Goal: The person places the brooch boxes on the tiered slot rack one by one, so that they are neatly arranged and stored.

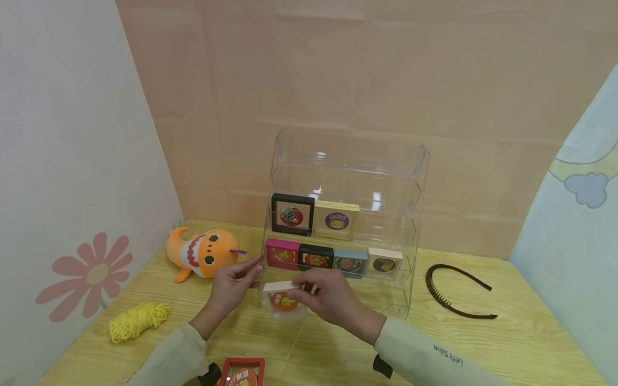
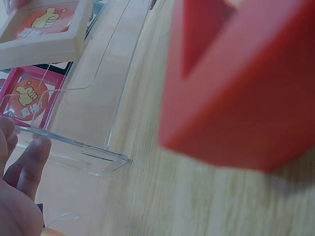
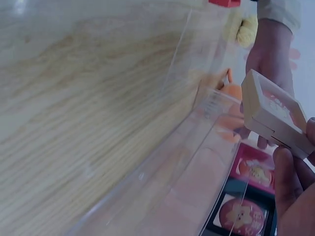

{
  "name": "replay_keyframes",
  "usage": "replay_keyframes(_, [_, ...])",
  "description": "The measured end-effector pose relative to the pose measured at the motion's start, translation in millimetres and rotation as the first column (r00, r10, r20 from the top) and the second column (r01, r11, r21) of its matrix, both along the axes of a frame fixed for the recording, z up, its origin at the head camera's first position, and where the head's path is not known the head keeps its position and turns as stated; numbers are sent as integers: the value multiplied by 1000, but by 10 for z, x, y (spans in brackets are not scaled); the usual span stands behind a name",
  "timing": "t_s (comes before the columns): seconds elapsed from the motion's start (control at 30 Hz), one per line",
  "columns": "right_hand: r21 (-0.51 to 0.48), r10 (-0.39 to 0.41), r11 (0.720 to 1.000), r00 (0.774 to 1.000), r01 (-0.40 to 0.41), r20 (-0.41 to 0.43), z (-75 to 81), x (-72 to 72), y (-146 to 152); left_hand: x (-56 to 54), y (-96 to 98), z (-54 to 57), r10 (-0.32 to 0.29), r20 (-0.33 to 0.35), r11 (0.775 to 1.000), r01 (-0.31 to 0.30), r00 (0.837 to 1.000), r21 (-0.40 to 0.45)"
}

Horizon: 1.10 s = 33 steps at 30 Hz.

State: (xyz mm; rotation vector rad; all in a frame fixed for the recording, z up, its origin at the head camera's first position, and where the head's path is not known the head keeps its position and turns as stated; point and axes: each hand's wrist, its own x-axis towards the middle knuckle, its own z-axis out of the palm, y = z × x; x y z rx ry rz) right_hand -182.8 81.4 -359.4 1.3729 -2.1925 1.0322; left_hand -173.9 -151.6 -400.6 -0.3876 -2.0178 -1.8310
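My right hand [image 1: 333, 297] pinches a small white-framed display box [image 1: 285, 301] by its top edge, a red round badge with a thumbs-up figure showing inside. It hangs in front of the bottom tier of a clear acrylic rack [image 1: 410, 214]. My left hand [image 1: 232, 284] has its fingertips at the rack's left side panel, fingers fairly straight. On the tier just above the held box stand a pink box [image 1: 282, 253], a black box [image 1: 315, 257], a grey-blue box [image 1: 351, 263] and a cream box [image 1: 384, 261]. In the right wrist view the white-framed box [image 3: 273, 113] is tilted between thumb and fingers.
Higher up stand a larger black box [image 1: 292, 214] and a pale yellow box [image 1: 336, 220]. A red-framed box [image 1: 243, 372] is at the table's front. Left are an orange plush shark [image 1: 212, 252] and yellow yarn [image 1: 139, 321]; right lies a brown headband [image 1: 434, 292].
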Motion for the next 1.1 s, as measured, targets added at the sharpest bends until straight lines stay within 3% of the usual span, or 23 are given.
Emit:
replay_keyframes(0.27, [-36,-71,997,997,71,8,26,-89,28,-1,-11,-7,-13,5,1000,13,1000,21])
replay_keyframes(0.63, [-58,-210,977,974,206,-83,-37,-168,9,-9,-9,-16,-4,5,1000,4,1000,6])
replay_keyframes(1.1, [-29,-247,969,965,245,-89,-140,-222,-43,-23,-12,-30,-12,-23,1000,12,1000,3])
